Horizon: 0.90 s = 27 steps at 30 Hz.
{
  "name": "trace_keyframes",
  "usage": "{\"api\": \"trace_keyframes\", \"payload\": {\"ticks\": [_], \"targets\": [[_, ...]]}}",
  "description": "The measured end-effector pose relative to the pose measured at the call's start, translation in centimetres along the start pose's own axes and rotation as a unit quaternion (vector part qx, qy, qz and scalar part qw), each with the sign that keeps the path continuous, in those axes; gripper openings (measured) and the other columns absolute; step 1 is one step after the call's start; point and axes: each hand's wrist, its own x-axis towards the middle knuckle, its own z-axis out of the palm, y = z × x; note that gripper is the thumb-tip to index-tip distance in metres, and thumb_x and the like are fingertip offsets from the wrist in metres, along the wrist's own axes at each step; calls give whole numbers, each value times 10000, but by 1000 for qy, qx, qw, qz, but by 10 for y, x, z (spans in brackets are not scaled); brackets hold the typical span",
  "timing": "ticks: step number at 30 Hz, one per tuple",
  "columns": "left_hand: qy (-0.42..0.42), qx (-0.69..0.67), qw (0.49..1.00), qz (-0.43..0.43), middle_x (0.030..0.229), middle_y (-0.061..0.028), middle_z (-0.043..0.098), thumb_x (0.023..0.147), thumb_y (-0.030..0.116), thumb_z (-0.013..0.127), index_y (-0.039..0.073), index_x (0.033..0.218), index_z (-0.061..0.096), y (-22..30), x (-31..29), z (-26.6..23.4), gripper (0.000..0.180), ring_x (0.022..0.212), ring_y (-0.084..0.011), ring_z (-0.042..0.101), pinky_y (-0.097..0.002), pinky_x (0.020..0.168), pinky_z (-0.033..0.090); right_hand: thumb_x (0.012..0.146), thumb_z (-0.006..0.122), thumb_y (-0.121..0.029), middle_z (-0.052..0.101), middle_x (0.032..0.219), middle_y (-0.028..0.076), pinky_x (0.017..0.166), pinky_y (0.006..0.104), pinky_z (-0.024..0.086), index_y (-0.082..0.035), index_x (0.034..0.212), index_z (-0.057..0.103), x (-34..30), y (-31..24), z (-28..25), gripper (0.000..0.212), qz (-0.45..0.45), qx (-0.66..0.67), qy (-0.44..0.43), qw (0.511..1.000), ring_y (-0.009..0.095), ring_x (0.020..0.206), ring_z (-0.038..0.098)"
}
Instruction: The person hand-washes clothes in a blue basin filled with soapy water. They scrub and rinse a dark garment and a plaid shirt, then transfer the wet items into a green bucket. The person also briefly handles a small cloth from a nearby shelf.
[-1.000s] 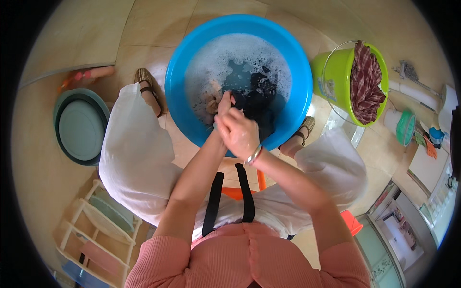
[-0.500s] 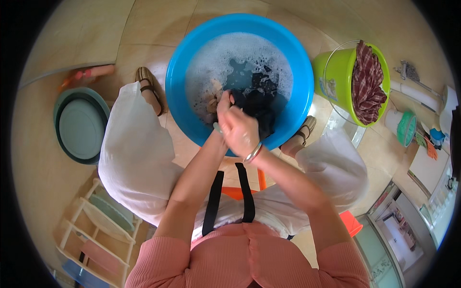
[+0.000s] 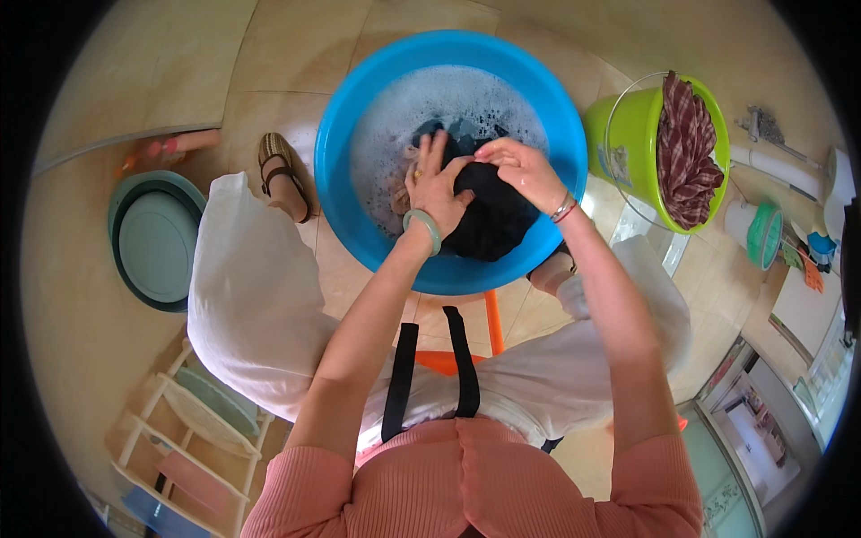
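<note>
A blue round basin holds foamy water and wet laundry. Black cloth is bunched at its near right side, partly out of the water. My left hand, with a pale green bangle at the wrist, rests on the cloth with its fingers spread. From the right, my right hand reaches over the same cloth, its thumb and fingertips pinched together at the cloth's upper edge. A beige cloth shows in the suds beside my left hand. What lies under the foam is hidden.
A lime green bucket with a checked dark red cloth stands right of the basin. Grey-green basins are at the left, above a cream rack. My feet flank the blue basin; an orange stool is beneath me.
My hands were together over the basin's near middle. Now they are apart, the left spread on the black cloth and the right moved to its upper right. The black cloth is bunched higher.
</note>
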Motion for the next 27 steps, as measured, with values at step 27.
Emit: {"api": "trace_keyframes", "payload": {"ticks": [27], "targets": [[-229, -942, 230, -91, 1345, -201, 443, 982, 314, 482, 355, 1467, 269, 36, -3, -29, 532, 1173, -448, 495, -547, 932, 457, 727, 537, 13, 552, 1192, 105, 868, 292, 502, -24, 1245, 543, -55, -80, 83, 519, 34, 239, -37, 970, 210, 1050, 586]]}}
